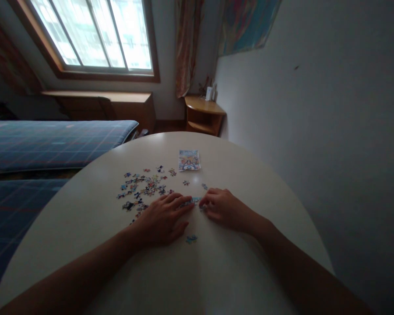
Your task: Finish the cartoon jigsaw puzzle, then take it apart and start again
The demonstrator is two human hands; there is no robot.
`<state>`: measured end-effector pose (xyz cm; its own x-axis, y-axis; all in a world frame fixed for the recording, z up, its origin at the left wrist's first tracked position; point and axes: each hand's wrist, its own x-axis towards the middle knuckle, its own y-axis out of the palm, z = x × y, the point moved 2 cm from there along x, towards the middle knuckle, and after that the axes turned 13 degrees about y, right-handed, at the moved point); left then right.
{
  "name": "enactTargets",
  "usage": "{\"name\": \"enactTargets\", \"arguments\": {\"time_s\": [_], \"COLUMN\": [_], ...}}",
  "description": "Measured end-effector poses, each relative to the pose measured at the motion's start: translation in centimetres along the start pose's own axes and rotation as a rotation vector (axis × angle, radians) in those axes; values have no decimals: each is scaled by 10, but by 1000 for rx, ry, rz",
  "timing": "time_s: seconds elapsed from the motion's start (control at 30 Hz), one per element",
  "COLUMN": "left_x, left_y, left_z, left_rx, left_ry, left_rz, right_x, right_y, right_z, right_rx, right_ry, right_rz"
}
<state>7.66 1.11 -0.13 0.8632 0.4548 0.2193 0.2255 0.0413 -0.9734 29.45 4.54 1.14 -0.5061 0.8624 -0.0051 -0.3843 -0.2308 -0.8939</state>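
My left hand (162,218) lies flat on the round white table (236,271), fingers stretched toward a short joined strip of puzzle pieces (193,201). My right hand (221,206) has its fingers curled and pinched on the strip's right end. A scatter of loose puzzle pieces (142,188) lies just left of my left hand. One loose piece (191,239) sits near my left thumb. A small reference picture (189,159) lies further back on the table.
A bed with a blue plaid cover (49,140) runs along the left. A wooden corner shelf (203,114) and a low wooden bench (101,103) stand under the window. A grey wall (331,109) closes the right side.
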Motion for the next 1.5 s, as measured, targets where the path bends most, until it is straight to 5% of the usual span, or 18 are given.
{"name": "enactTargets", "arguments": {"time_s": [0.23, 0.5, 1.07, 1.5], "left_x": [0, 0, 1, 0], "left_y": [-1, 0, -1, 0], "left_z": [-1, 0, -1, 0], "left_rx": [-1, -2, 12, 16], "left_ry": [-11, 4, -4, 6], "left_rz": [-18, -5, 0, -15], "right_x": [-5, -5, -2, 8], "right_y": [-12, -5, -3, 9], "right_z": [3, 6, 11, 2], "right_rx": [-43, -13, -6, -42], "right_ry": [76, -22, 101, 73], "right_rz": [-19, 47, 33, -120]}}
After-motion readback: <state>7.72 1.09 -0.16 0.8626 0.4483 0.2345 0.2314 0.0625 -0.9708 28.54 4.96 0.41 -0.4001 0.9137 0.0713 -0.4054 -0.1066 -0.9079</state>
